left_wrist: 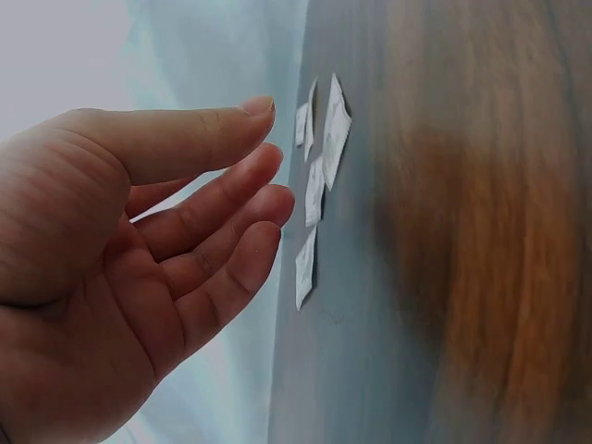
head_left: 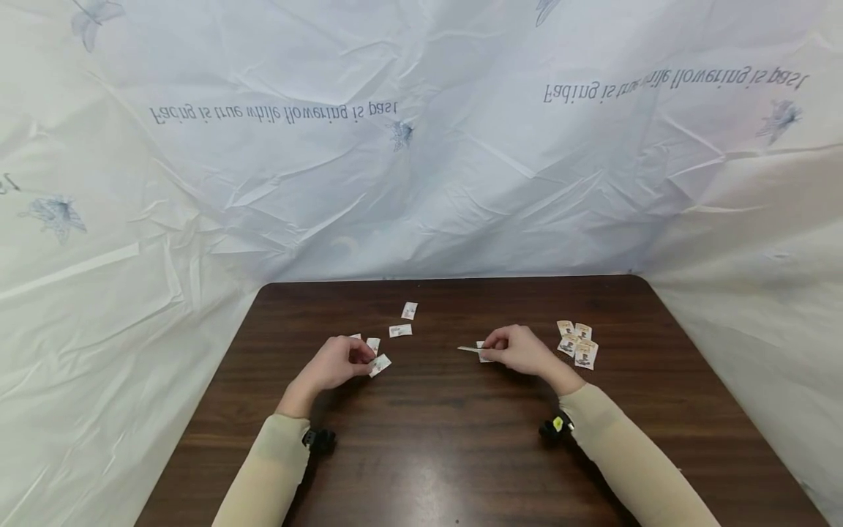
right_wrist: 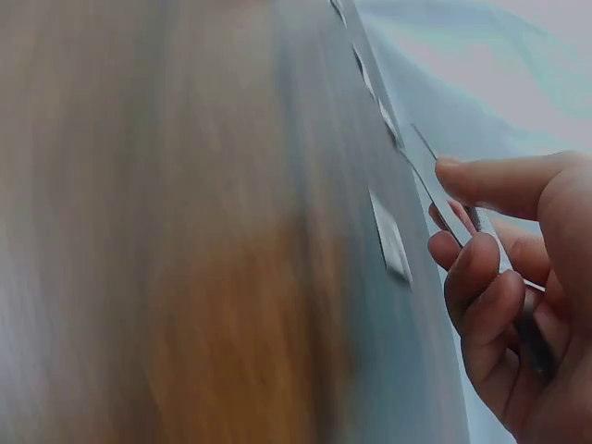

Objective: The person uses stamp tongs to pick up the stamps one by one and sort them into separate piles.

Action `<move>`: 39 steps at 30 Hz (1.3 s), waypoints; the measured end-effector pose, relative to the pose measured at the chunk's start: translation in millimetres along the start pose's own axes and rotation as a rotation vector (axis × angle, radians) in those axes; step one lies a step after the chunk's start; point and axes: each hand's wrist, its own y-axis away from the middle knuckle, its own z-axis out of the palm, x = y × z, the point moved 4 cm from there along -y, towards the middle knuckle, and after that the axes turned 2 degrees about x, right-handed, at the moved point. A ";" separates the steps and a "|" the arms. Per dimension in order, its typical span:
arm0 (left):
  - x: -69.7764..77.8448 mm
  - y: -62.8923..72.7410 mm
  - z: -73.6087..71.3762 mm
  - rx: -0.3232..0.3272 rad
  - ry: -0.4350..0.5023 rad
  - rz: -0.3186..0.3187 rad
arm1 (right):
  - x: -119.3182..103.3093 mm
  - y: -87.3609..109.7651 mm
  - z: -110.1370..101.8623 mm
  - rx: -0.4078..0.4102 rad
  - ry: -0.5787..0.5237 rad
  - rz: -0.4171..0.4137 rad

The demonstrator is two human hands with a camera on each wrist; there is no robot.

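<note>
My left hand [head_left: 341, 361] hovers over the left part of the table, with thumb and fingers gently curved and nothing between them. Just past its fingertips lies a small white printed packet [head_left: 380, 364], with another white packet [head_left: 373, 345] behind it. Several white packets also show beyond the fingers in the left wrist view. My right hand [right_wrist: 504, 268] grips thin metal tweezers [right_wrist: 453, 222] between thumb and curled fingers, their two tips apart. Under the tweezers in the head view, a white packet [head_left: 483, 353] lies partly hidden by the right hand.
Two more white packets, a nearer one [head_left: 400, 331] and a farther one [head_left: 410, 311], lie toward the back. Several orange-printed packets [head_left: 585, 354] sit grouped to the right of the right hand. The dark wooden table [head_left: 428, 439] meets a white patterned sheet [head_left: 428, 205] at its back.
</note>
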 end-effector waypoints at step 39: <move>-5.8 -6.0 5.2 -0.056 -0.092 -0.005 | -74.7 -11.5 108.1 -0.123 -0.236 0.012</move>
